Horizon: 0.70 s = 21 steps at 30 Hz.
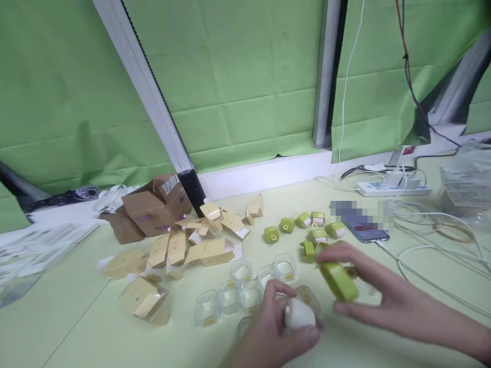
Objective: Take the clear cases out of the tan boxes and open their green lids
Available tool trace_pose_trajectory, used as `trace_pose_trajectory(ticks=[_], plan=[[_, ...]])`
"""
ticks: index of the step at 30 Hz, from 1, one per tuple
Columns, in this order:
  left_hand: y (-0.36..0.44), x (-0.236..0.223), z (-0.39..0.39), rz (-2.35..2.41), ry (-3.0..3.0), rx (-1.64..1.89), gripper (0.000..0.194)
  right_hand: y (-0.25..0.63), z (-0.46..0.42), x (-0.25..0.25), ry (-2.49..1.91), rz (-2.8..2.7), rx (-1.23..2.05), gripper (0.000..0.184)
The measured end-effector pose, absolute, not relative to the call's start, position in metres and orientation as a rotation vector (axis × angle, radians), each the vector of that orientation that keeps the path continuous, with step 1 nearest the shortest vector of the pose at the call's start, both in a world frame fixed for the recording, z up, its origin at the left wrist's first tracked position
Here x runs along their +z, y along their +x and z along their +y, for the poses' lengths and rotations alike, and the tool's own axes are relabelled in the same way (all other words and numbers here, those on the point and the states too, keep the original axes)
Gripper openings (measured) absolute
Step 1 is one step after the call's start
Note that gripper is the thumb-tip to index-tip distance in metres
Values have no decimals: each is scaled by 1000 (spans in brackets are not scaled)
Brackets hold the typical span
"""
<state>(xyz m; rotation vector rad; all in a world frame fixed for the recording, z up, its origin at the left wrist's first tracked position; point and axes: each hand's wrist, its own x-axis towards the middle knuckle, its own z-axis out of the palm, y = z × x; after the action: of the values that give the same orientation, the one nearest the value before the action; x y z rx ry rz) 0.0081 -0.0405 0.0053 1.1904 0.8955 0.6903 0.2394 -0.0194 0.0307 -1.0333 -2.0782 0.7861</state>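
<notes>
Low in the middle of the view, my left hand (274, 327) is closed around a small white rounded case (299, 314). My right hand (379, 291), just to its right, pinches a green cover (339, 282) between thumb and fingers. The cover and the white case are apart. Several clear plastic shells (229, 296) sit on the table in front of and beside my left hand. Beyond my right hand lie several green-covered small cases (317, 236), some showing white or pinkish undersides. My fingers partly hide the nearest shells and covers.
Opened small cardboard boxes (209, 251) are heaped at left, before a larger brown carton (155, 207). A phone (366, 227) on a cable lies at right, near a white power strip (395, 188) and loose white cables. A plastic bag (466, 179) stands at far right.
</notes>
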Motion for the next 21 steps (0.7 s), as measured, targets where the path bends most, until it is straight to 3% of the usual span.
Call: trace_pose_trajectory(ticks=[6,9,12,21], plan=[[81,27,12,902,1946,566,35,301,-1,8,-1243,-1644,590,44],[127,18,34,820,2275,492,42,320,-4,0,-1280,-1530,606,44],[147,2,46,829,2495,454,30,330,-10,-3,-1312,-1466,667,44],[96,4,25,1103,2054,299,31,309,-9,-8,-1112,-1623,1141,39]])
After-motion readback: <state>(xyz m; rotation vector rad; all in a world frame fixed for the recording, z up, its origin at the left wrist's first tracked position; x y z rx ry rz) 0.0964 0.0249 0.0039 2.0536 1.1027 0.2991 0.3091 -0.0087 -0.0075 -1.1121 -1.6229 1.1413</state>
